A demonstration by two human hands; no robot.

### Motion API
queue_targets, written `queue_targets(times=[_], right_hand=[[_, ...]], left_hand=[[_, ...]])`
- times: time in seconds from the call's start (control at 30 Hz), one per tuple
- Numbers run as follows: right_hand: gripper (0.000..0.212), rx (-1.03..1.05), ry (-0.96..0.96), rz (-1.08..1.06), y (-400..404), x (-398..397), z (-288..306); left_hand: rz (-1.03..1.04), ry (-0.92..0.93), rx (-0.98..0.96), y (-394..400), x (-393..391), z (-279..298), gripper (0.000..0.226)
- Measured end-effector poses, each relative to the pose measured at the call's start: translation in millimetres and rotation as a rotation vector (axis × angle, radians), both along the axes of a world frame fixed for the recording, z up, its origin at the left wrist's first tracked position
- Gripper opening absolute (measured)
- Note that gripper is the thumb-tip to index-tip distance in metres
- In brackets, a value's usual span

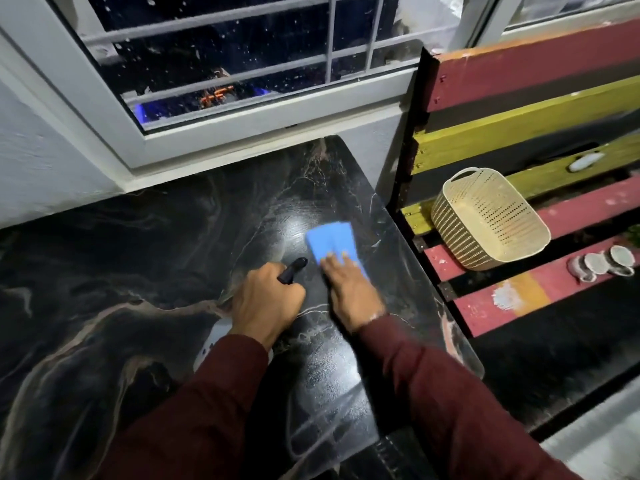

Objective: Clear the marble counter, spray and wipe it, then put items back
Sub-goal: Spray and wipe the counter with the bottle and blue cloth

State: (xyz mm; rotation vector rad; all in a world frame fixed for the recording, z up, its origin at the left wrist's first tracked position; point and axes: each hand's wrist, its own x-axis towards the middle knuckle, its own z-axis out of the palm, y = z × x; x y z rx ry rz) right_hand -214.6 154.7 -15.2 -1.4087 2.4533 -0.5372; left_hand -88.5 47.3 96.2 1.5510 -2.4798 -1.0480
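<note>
Right hand (349,292) presses blue cloth (332,242); left hand (266,299) grips spray bottle (292,270).

The left hand (265,303) covers most of the spray bottle (216,337): only its black nozzle and a bit of white body beside the sleeve show. The right hand (349,291) hides the near end of the blue cloth (329,240). The counter (104,271) runs off the left and bottom edges. The basket (485,216) lies tipped, its contents not visible. The small round things (602,263) beside it are too small to identify.
</note>
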Motion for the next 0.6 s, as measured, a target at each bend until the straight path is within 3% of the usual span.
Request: queue_targets(times=[0.07, 0.13, 0.3, 0.37, 0.5, 0.6], right_hand=[[0.061, 0.025, -0.054, 0.315, 44, 40, 3], [0.061, 0.015, -0.042, 0.409, 74, 22, 5], [0.059, 0.035, -0.013, -0.280, 58, -69, 4], [0.062, 0.055, -0.037, -0.346, 34, -36, 2], [0.057, -0.013, 0.016, 0.122, 40, 71, 0], [0.047, 0.008, 0.056, 0.243, 71, 68, 2]], left_hand=[[0.033, 0.007, 0.018, 0, 1, 0, 0.010], [0.046, 0.017, 0.037, -2, 4, 0, 0.014], [-0.020, -0.025, 0.040, -4, 11, 4, 0.025], [-0.020, -0.023, 0.034, -1, 11, 4, 0.024], [0.038, 0.014, 0.002, 9, 11, 8, 0.021], [0.040, 0.025, 0.001, 14, 17, 12, 0.014]])
